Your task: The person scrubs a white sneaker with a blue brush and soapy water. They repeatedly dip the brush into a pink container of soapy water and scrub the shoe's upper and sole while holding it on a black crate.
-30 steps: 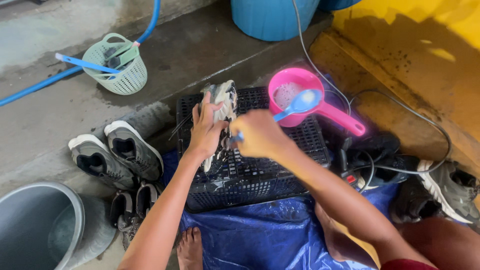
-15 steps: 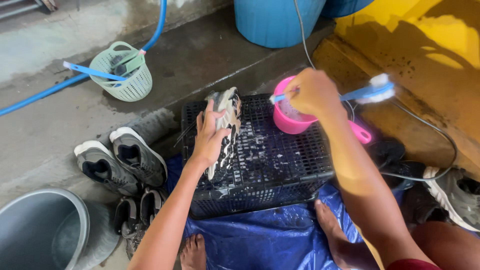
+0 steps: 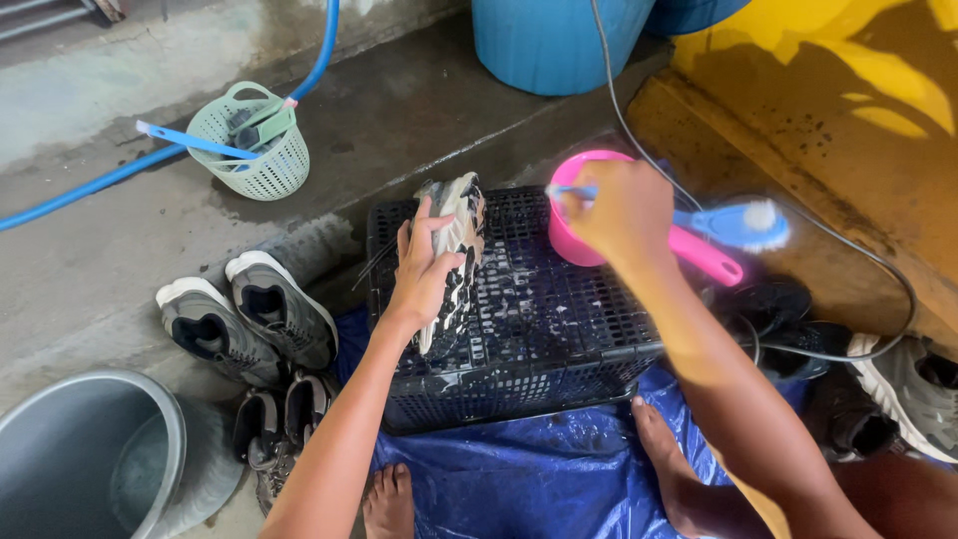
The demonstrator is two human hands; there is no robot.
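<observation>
My left hand (image 3: 424, 271) grips a soapy black-and-white shoe (image 3: 457, 232) that stands on its side on an upturned black plastic crate (image 3: 559, 329). Foam flecks the crate's top. My right hand (image 3: 614, 212) holds a blue brush (image 3: 733, 224) by its handle, bristle head pointing right, over a pink dipper (image 3: 584, 245) that sits at the crate's far right edge. The dipper's inside is hidden by my hand.
A grey pair of sneakers (image 3: 244, 314) lies left of the crate, with a darker pair (image 3: 274, 424) below it. A grey bucket (image 3: 80, 459) sits at the lower left. A green basket (image 3: 254, 145), blue hose (image 3: 120, 175), blue barrel (image 3: 554, 40) and more shoes (image 3: 898, 384) surround me.
My right hand carried the brush from the shoe over to the pink dipper and now hovers above it. My left hand kept the shoe upright on the crate.
</observation>
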